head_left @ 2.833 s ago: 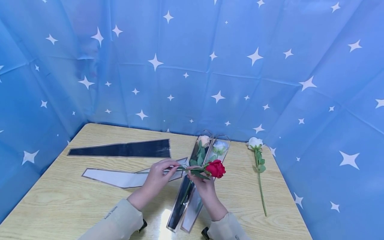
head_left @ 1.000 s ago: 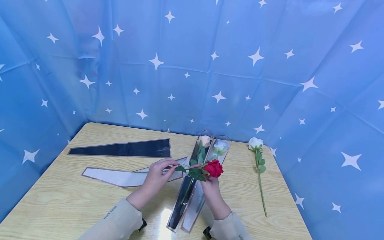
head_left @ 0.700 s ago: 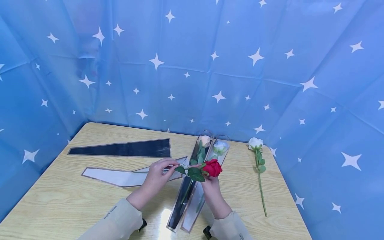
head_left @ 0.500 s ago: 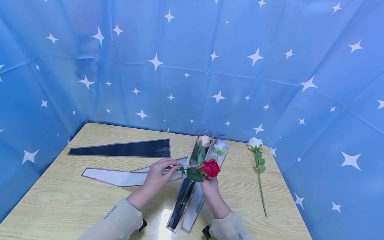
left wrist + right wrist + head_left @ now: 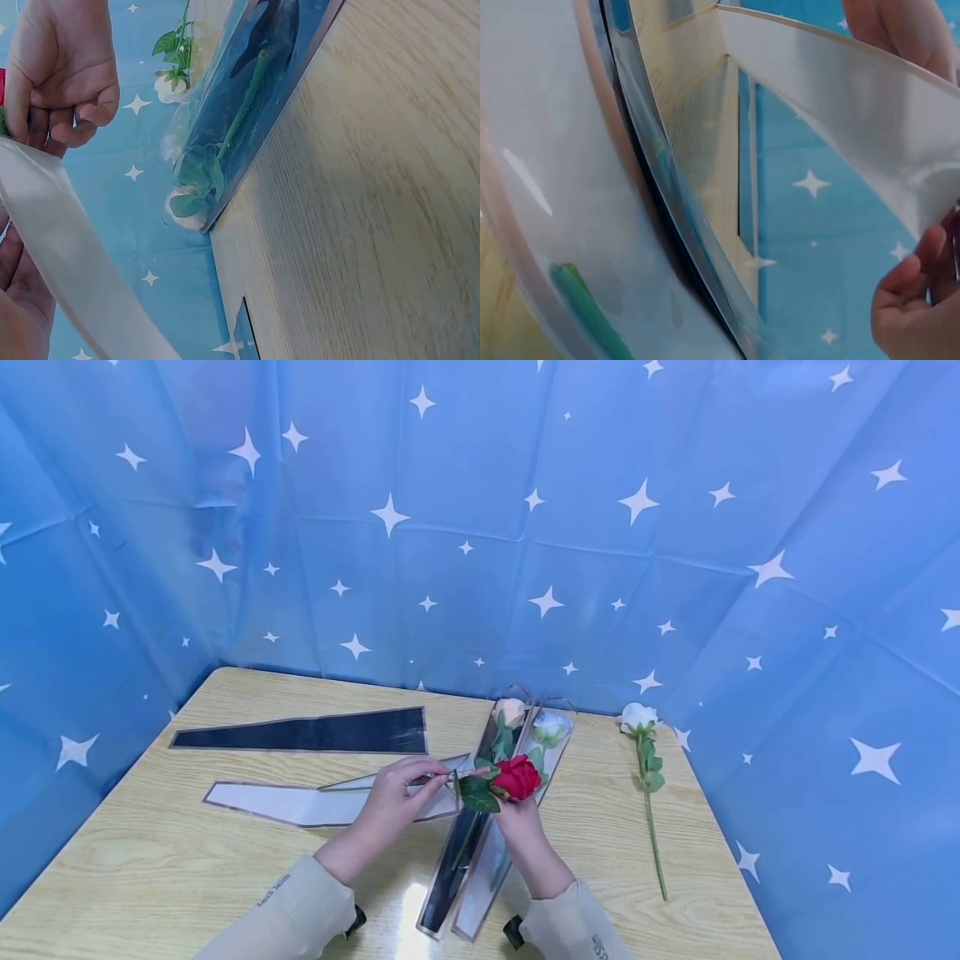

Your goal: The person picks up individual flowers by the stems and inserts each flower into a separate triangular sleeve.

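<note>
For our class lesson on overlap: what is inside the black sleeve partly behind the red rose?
A pale peach rose with green leaves and stem. In the head view, a leaf of the red rose hides part of that stem.

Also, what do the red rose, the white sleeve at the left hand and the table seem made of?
Red rose: probably fabric; petals look matt. White sleeve: perhaps plastic film or coated paper; smooth, faintly shiny. Table: wood or laminate, grained, with a shiny reflection.

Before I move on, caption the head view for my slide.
Left hand pinching a white wrapper, right hand holding a red rose; a loose white flower lies to the right.
</note>
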Demonstrator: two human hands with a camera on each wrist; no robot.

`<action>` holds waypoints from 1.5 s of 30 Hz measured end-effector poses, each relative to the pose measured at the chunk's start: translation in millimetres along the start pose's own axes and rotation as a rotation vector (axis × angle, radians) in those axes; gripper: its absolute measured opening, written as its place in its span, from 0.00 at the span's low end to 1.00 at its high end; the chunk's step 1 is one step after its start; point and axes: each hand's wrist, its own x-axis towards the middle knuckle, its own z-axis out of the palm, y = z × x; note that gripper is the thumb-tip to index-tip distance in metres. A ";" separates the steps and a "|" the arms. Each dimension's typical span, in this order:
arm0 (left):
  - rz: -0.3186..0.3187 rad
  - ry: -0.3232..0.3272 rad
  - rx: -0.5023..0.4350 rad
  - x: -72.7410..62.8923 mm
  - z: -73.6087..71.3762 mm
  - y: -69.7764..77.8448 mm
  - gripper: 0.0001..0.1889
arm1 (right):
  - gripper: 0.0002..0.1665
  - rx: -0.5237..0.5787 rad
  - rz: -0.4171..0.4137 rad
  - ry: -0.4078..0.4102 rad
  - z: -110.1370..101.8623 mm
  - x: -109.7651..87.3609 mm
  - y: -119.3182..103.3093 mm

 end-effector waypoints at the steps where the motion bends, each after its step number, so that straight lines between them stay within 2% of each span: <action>1: -0.005 0.001 0.002 0.0 -0.3 -0.1 0.04 | 0.19 0.002 0.002 -0.014 -0.7 0.5 -0.1; 6: -0.014 0.004 0.005 0.0 -1.5 -0.4 0.05 | 0.13 0.122 -0.003 -0.051 -4.5 0.6 -0.7; 8: -0.014 0.005 0.003 0.0 -1.6 -0.3 0.05 | 0.11 0.194 -0.004 -0.046 -5.6 -0.2 -0.2; 11: -0.011 0.006 0.003 0.3 -1.7 0.6 0.05 | 0.11 0.240 -0.006 -0.023 -5.6 -1.0 0.3; 16: 0.002 0.014 0.000 0.6 -1.0 0.5 0.05 | 0.12 0.246 -0.023 0.014 -2.7 -1.9 -1.2; 23: 0.046 0.018 -0.002 0.4 3.5 -0.6 0.05 | 0.17 0.192 -0.060 0.060 4.8 -4.2 -2.1; 29: 0.094 0.037 0.012 0.6 5.0 -0.9 0.05 | 0.26 0.152 -0.057 0.020 5.8 -4.6 -0.4; 32: 0.078 0.047 0.013 0.6 3.8 -0.5 0.05 | 0.24 0.159 -0.053 -0.008 3.0 -4.5 0.5; 36: 0.019 0.050 -0.015 0.7 1.5 1.1 0.05 | 0.12 0.202 -0.043 -0.014 -1.6 -4.2 2.0; 40: 0.003 0.047 -0.040 1.5 0.8 2.0 0.05 | 0.14 0.235 -0.056 -0.006 -3.1 -3.5 2.8; 45: 0.023 0.044 -0.063 2.7 1.8 3.6 0.05 | 0.12 0.244 -0.134 0.007 -0.7 -3.8 0.1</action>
